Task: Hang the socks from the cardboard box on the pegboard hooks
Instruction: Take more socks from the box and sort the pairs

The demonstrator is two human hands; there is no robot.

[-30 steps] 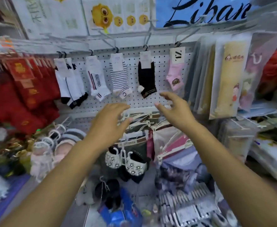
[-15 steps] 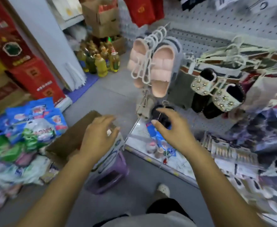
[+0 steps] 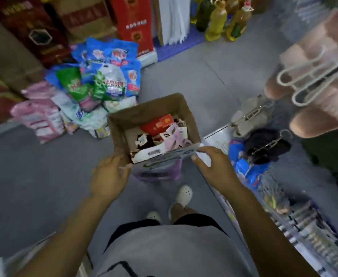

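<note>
An open cardboard box (image 3: 150, 108) stands on a purple stool (image 3: 158, 173) on the floor in front of me. Inside lies a jumble of carded socks (image 3: 164, 134): red, pink, black and white ones. My left hand (image 3: 110, 174) is at the box's near left corner, fingers relaxed, holding nothing. My right hand (image 3: 214, 164) reaches the right end of the printed near flap (image 3: 164, 158), its fingertips touching the edge. The pegboard and its hooks are out of view.
Bags of detergent (image 3: 104, 80) are piled on the floor left of the box. Pink slippers on white hangers (image 3: 314, 76) hang at the right above a low display shelf (image 3: 284, 206). Oil bottles (image 3: 216, 21) stand at the back. My white clogs (image 3: 184, 194) are just behind the stool.
My view swung from the pegboard with hung socks down to the floor. Both empty hands dropped from the board to the near edge of the cardboard box.
</note>
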